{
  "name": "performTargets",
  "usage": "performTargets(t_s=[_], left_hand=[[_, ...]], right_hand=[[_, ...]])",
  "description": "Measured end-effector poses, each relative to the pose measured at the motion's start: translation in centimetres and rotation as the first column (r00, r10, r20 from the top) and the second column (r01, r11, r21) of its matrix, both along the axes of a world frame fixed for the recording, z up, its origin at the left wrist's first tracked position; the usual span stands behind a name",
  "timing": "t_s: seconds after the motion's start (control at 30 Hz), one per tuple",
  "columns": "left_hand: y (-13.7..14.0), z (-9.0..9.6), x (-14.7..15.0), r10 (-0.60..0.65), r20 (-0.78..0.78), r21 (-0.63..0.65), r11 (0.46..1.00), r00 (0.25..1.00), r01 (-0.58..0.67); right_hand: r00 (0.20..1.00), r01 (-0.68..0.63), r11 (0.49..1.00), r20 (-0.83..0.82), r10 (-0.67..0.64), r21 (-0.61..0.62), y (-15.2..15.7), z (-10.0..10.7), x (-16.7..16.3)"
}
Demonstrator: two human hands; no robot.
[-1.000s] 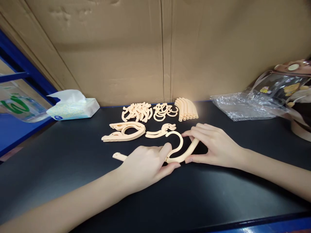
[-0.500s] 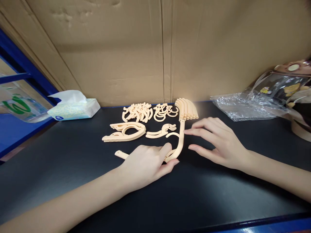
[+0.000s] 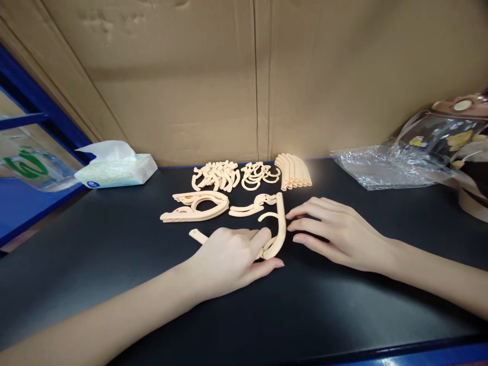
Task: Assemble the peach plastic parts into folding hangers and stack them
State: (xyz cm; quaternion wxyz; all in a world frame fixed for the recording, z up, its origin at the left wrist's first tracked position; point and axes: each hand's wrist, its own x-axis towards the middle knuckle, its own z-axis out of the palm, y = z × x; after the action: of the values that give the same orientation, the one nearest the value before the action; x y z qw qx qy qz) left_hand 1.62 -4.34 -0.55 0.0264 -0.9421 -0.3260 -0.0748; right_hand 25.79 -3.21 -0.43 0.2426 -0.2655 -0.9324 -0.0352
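Note:
Beneath my left hand [image 3: 232, 262] is a beige folding clothes hanger [image 3: 281, 223], gripped near its middle joint. One arm of the hanger points up from the thumb side and the other pokes out to the left; the middle is hidden by my fingers. My right hand [image 3: 331, 231] hovers just right of the upright arm with fingers apart, its fingertips close to it; whether they touch I cannot tell. Behind the hanger lie a loose hanger piece [image 3: 247, 207] and stacked folded hangers [image 3: 198, 207].
Along the back sit a pile of hanger hooks [image 3: 216, 175], curved pieces [image 3: 257, 175] and a row of hanger arms [image 3: 293, 173]. A tissue pack [image 3: 118, 170] is at left, clear plastic wrap [image 3: 389, 165] and a transparent bag [image 3: 438, 129] at right, cardboard [image 3: 183, 76] behind.
The held hanger has shifted slightly right and towards me, its upright arm now apart from the row of arms. My right hand has lowered a little beside it.

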Motion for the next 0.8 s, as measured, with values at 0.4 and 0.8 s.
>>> performTargets(t_s=[0.4,0.8], left_hand=[[0.0,0.1,0.0,-0.060,0.008,-0.010,0.998,0.998,0.060],[0.2,-0.3,-0.1,-0.136,0.082,0.172,0.978,0.987,0.120]], right_hand=[[1.000,0.007,0.999,-0.002,-0.007,-0.033,-0.1,-0.1,-0.2],[0.923,0.377,0.926,0.069,-0.377,0.020,1.1,-0.9,0.4]])
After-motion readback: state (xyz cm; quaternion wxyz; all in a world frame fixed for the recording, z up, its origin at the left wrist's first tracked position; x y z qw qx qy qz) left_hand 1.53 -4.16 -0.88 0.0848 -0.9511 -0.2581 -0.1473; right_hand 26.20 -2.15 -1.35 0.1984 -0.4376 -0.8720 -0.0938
